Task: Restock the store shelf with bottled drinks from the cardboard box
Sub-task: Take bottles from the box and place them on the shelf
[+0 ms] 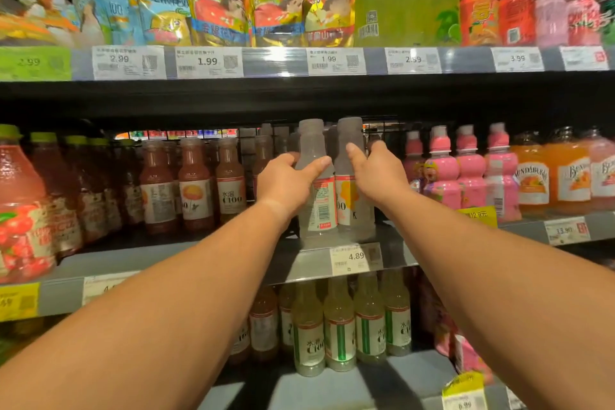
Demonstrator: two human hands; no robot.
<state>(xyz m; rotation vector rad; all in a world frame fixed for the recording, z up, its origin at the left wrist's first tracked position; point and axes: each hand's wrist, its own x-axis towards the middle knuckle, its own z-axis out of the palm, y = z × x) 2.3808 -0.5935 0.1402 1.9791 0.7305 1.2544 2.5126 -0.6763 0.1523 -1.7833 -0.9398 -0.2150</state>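
Two pale, cloudy bottled drinks with white-and-orange labels stand side by side at the front of the middle shelf (392,253). My left hand (288,181) is wrapped around the left bottle (314,150) at its shoulder. My right hand (374,173) grips the right bottle (349,143) the same way. Both bottles are upright with their bases on the shelf. The cardboard box is out of view.
Reddish-brown bottles (194,186) fill the shelf to the left, pink bottles (469,173) and orange ones (565,173) to the right. Pouches and green bottles (402,0) sit on the shelf above. Pale green bottles (339,326) stand below. A dark gap lies behind the two held bottles.
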